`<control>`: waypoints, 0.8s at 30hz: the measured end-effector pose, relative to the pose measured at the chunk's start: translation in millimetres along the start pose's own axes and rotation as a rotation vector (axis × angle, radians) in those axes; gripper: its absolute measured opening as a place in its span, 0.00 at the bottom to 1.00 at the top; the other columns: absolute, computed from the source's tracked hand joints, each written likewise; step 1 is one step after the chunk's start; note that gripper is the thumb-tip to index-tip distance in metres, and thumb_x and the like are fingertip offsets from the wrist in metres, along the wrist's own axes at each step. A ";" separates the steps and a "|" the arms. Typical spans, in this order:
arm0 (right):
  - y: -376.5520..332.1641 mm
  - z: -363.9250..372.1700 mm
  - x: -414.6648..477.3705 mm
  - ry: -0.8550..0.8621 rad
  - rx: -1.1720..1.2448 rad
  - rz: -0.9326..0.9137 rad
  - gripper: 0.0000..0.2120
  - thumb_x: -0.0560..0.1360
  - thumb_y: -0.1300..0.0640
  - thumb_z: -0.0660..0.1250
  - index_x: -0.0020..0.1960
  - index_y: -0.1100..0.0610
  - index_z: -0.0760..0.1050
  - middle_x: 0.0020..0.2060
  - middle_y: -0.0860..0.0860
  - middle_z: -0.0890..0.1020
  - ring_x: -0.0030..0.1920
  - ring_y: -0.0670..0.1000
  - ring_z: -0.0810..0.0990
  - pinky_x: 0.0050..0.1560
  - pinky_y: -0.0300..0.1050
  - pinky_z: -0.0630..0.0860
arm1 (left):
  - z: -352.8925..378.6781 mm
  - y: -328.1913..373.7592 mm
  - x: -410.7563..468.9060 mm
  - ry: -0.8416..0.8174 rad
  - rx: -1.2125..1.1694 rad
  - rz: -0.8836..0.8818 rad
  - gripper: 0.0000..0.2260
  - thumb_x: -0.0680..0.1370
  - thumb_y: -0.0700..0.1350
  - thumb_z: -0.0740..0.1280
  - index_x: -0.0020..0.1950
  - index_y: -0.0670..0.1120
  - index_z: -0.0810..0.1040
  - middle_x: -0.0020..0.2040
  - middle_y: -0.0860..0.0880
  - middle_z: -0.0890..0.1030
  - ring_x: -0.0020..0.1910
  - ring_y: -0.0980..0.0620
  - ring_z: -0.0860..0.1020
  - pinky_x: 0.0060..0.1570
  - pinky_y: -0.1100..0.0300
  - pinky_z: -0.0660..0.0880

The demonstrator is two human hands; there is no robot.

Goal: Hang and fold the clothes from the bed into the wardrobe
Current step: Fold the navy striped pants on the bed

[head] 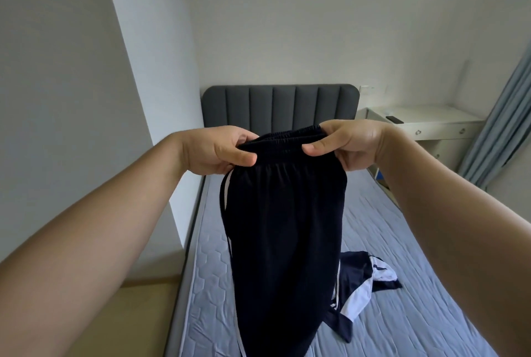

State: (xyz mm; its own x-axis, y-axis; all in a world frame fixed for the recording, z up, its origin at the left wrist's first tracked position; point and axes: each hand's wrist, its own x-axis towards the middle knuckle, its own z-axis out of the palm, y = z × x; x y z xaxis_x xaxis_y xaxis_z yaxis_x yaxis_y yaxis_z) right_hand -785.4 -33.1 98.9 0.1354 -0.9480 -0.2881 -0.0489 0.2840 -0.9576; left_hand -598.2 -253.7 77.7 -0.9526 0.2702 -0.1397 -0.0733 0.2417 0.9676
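Dark navy trousers [284, 230] with a white side stripe hang in the air above the bed [402, 256]. My left hand [218, 150] pinches the left end of their elastic waistband and my right hand [347, 144] pinches the right end. The legs drop straight down out of the frame. Behind them on the blue-grey mattress lies a crumpled navy and white garment [365, 285], partly hidden by the trousers.
A dark grey padded headboard [281, 107] stands against the far wall. A white desk [425, 124] with drawers sits at the right of the bed, beside a blue curtain [500, 132]. A white wall column [86, 98] runs along the bed's left side. Wooden floor [149, 296] shows at lower left.
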 end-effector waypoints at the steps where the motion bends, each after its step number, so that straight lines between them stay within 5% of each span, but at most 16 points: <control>1: -0.9 0.1 1.4 -0.031 0.003 0.006 0.26 0.73 0.57 0.75 0.67 0.66 0.74 0.60 0.61 0.81 0.59 0.58 0.82 0.52 0.47 0.81 | -2.4 0.5 0.1 -0.053 -0.031 -0.020 0.38 0.66 0.50 0.82 0.63 0.28 0.69 0.52 0.40 0.78 0.48 0.47 0.82 0.48 0.59 0.81; 7: 4.5 -10.5 25.2 -0.108 0.013 0.090 0.21 0.72 0.58 0.76 0.62 0.63 0.79 0.58 0.59 0.83 0.57 0.57 0.83 0.54 0.49 0.81 | -21.8 -25.6 7.9 -0.127 -0.197 -0.156 0.21 0.71 0.35 0.73 0.62 0.33 0.75 0.55 0.39 0.82 0.52 0.44 0.83 0.50 0.55 0.82; 11: 14.2 -30.0 65.8 0.148 -0.104 0.253 0.20 0.72 0.57 0.76 0.62 0.62 0.79 0.57 0.58 0.84 0.56 0.58 0.84 0.53 0.53 0.82 | -50.5 -51.2 22.7 0.115 -0.092 -0.326 0.13 0.75 0.36 0.71 0.59 0.39 0.80 0.58 0.40 0.83 0.57 0.43 0.83 0.53 0.54 0.81; 13: 23.6 -40.8 99.1 0.405 -0.469 0.332 0.18 0.75 0.52 0.74 0.60 0.59 0.78 0.51 0.55 0.86 0.49 0.56 0.86 0.49 0.52 0.84 | -64.0 -65.5 38.8 0.365 0.206 -0.395 0.08 0.76 0.37 0.72 0.55 0.43 0.81 0.53 0.43 0.84 0.54 0.45 0.83 0.50 0.54 0.81; 15: 32.0 -51.2 130.0 0.605 -0.957 0.370 0.17 0.77 0.43 0.69 0.56 0.55 0.77 0.47 0.52 0.83 0.43 0.54 0.83 0.41 0.47 0.81 | -74.5 -74.9 56.9 0.550 0.772 -0.463 0.03 0.77 0.44 0.70 0.48 0.49 0.77 0.46 0.49 0.80 0.49 0.46 0.80 0.42 0.56 0.76; 17: 35.9 -61.8 153.0 0.753 -1.170 0.342 0.15 0.78 0.40 0.65 0.55 0.51 0.77 0.44 0.50 0.80 0.44 0.55 0.80 0.39 0.47 0.74 | -83.8 -85.2 72.4 0.709 1.062 -0.523 0.05 0.79 0.51 0.67 0.50 0.52 0.73 0.47 0.51 0.78 0.48 0.46 0.78 0.39 0.56 0.71; 21: 23.4 -82.8 170.9 0.937 -1.119 0.144 0.10 0.79 0.43 0.64 0.50 0.48 0.76 0.41 0.51 0.81 0.38 0.55 0.81 0.34 0.47 0.75 | -104.1 -87.5 86.0 1.020 0.765 -0.332 0.05 0.81 0.43 0.64 0.54 0.52 0.71 0.51 0.50 0.78 0.36 0.47 0.82 0.33 0.55 0.76; 24: 5.8 -83.8 170.9 1.016 -0.901 -0.135 0.05 0.80 0.50 0.65 0.52 0.50 0.78 0.43 0.52 0.82 0.38 0.56 0.83 0.42 0.51 0.82 | -111.7 -64.0 84.9 1.170 0.465 -0.097 0.09 0.80 0.37 0.64 0.53 0.51 0.71 0.53 0.45 0.79 0.37 0.44 0.84 0.35 0.48 0.83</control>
State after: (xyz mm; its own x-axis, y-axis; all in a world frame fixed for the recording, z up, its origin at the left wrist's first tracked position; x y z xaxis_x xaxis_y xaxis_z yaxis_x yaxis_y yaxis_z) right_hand -845.5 -205.5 44.8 -0.5712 -0.7587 0.3132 -0.7690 0.3612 -0.5275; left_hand -707.4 -350.3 27.5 -0.6576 -0.6937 0.2938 -0.2732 0.5831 0.7651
